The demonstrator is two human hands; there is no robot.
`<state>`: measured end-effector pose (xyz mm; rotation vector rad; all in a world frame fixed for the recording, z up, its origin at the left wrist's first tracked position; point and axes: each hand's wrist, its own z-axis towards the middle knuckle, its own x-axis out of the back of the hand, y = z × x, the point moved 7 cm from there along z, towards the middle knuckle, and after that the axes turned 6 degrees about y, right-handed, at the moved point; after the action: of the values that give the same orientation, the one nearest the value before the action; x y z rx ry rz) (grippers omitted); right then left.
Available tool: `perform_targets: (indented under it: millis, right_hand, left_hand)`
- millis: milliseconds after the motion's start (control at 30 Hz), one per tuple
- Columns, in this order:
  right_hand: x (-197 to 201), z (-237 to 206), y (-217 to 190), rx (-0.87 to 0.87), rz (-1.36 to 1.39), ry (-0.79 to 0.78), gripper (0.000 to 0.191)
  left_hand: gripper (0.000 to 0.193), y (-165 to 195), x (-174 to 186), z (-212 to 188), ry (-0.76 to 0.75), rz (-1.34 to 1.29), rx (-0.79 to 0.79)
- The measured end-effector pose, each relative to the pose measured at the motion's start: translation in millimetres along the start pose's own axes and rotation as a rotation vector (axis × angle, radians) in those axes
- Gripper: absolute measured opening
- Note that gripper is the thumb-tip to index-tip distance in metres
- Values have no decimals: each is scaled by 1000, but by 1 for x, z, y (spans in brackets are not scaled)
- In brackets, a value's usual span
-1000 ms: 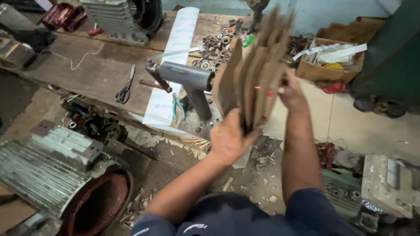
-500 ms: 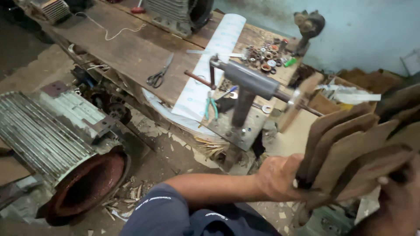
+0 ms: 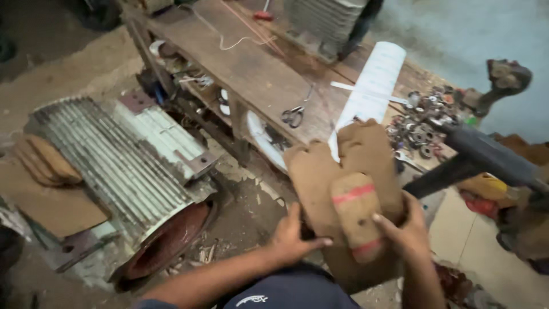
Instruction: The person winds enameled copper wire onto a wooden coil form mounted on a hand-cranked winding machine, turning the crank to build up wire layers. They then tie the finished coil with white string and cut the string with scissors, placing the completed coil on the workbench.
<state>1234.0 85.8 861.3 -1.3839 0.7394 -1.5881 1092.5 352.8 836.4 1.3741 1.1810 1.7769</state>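
The person held a bunch of brown cardboard pieces point(image 3: 343, 171) in front of their body, standing up like a fan. Both hands were at the bottom of the bunch, so the tall round tops stuck up and could be seen.

The left hand point(image 3: 293, 239) was on the left side of the bunch. Its fingers curled under the bottom edge and its thumb poked out to the right, so it looked like it was holding the bunch from below. The right hand point(image 3: 407, 228) was wrapped round the right side, with a finger lying across the front piece point(image 3: 355, 213). That front piece was smaller and had two red stripes on it. The finger seemed to press it flat on the others so it would not slip.

Low down to the left of the hands lay a big grey motor point(image 3: 123, 171) with ribs on its side. Its open round end faced the person. More brown pieces point(image 3: 46, 161) sat on a board just past it, farther left.

Above the hands was a long wooden bench point(image 3: 246, 63). A pair of scissors point(image 3: 294, 115) lay on it, and a white roll of paper point(image 3: 370, 88) lay just past the cardboard tops. To the upper right of the hands was a heap of small metal rings point(image 3: 420, 123). A dark metal bar point(image 3: 486, 154) stuck out on the right, close to the right hand.
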Motion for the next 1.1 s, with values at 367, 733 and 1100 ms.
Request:
perform_targets:
  millis: [367,733,1100]
  right_hand:
    - [-275,130,-6,-149,-223,-539,82]
    - [-558,359,14,-82,-188,-863,82]
    - [-701,483,-3,-226,-260,-899,83]
  left_hand:
    - [90,-142,84,60,362,-425,359]
    - [61,-279,168,289,593,-325,336]
    - [65,-361,251,456,427,-537,818]
